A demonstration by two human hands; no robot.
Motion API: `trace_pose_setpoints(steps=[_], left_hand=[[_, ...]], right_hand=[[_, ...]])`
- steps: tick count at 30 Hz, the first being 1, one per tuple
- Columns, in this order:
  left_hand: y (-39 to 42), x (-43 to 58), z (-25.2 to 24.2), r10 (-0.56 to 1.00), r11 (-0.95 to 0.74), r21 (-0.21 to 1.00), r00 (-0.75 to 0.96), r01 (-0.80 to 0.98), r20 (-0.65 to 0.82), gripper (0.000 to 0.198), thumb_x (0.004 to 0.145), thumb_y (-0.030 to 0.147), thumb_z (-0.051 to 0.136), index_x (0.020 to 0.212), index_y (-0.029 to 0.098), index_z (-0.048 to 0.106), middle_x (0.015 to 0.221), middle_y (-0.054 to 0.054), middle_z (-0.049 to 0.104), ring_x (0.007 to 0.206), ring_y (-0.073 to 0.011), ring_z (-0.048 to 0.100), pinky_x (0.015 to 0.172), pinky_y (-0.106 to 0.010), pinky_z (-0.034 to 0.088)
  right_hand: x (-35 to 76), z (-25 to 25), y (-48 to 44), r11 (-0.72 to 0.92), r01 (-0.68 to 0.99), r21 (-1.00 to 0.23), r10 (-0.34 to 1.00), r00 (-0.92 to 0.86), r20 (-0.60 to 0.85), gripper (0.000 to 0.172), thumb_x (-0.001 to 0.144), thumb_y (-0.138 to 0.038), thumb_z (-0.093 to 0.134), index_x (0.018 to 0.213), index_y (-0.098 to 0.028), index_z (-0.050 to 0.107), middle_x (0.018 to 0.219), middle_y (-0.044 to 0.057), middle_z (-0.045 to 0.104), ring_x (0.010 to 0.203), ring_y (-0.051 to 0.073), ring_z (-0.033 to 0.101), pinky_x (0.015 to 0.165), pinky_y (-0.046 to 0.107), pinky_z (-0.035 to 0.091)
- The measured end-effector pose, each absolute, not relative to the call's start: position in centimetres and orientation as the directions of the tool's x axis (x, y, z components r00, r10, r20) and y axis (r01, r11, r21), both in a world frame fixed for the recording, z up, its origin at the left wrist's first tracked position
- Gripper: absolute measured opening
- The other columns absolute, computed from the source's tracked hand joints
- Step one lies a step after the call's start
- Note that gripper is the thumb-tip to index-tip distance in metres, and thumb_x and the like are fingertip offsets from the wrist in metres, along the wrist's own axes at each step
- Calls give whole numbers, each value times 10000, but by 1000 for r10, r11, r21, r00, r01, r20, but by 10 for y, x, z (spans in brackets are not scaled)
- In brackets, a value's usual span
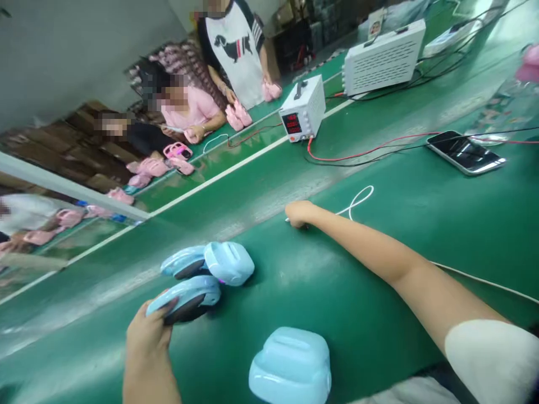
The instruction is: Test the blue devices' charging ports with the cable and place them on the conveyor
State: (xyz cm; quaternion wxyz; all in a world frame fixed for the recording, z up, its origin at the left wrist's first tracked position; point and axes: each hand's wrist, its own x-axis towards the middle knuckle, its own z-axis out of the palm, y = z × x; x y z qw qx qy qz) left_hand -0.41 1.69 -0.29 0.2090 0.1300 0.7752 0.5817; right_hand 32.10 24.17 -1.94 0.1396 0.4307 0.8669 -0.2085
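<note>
My left hand (148, 331) grips one earcup of a light blue headphone set (202, 275) lying on the green belt (379, 252); its other earcup and band rest just beyond the fingers. My right hand (298, 213) is stretched out far ahead, fingers pinched together on the end of a white cable (357, 199) that loops across the belt. A second light blue earcup-shaped piece (290, 365) lies close to me, between my arms.
A white power supply (303, 109) with a red display and red and black leads stands beyond. A larger white vented box (383, 56) sits behind it, a phone (465, 152) at right. Other people handle pink headphones (177, 151) at the far side.
</note>
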Motion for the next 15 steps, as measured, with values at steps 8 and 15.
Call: trace_pose_setpoints(steps=[8,15], left_hand=[[27,-18,-15,465,326,945,-864,-34,-192,111,757,35,582,740,115,508,696,45,513,576,-53,483,497,-170,430],[28,-17,-22,421,309,951,-900,29,-109,102,763,126,624,818,120,538,737,25,542,622,-78,528,528,-208,469]], right_hand=[[319,-23,243,533,802,-270,689,-596,-411,384,627,-75,640,1012,-70,648,1009,185,645,918,276,625,755,340,516],[319,-20,236,548,793,-264,704,-609,-366,363,680,-126,652,1032,-41,630,975,217,639,932,267,623,781,310,497]])
